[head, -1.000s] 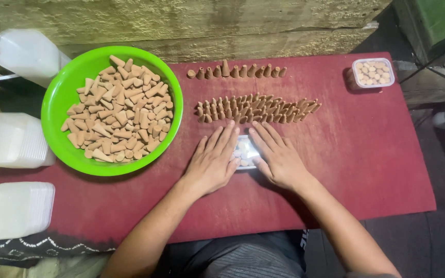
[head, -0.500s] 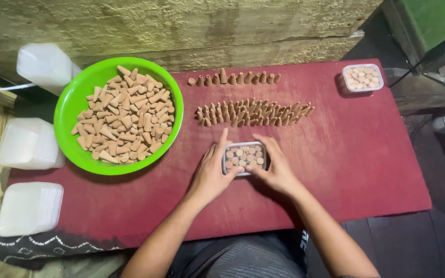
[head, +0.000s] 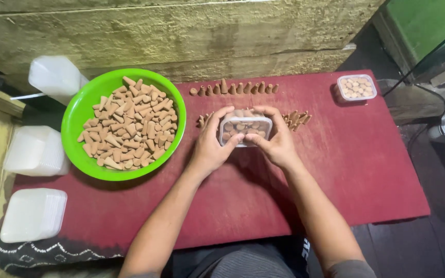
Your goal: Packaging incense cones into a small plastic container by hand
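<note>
Far left of the hands, three stacks of clear plastic tubs lie off the red board's edge: one up by the wall, one level with the hands, one nearer the person, resting on a dark patterned cloth.

Just left of the left hand, a green bowl sits on the red board, heaped with brown cones lying on their sides. Bowl and hand are near, not touching.

Left hand: closed about the left end of a small clear box. Thumb lies along the near edge; fingers wrap over the far top corner.

The box is held between both hands, lifted above the board and tilted toward the camera. It contains brown cones seen end-on. Whether a lid is on it cannot be told.

Right hand: closed on the right end of the same box, thumb on the near edge, fingers curled over the top far side.

Directly beyond the hands, a cone row stands on the board, mostly hidden by hands and box; its ends show at either side. Further beyond, nearer the wall, a second, shorter row of upright cones is fully visible.

Well right of the right hand, toward the board's far corner, a second clear box of cones sits alone.

Right of the board, dark floor with a black cable and a green panel.
</note>
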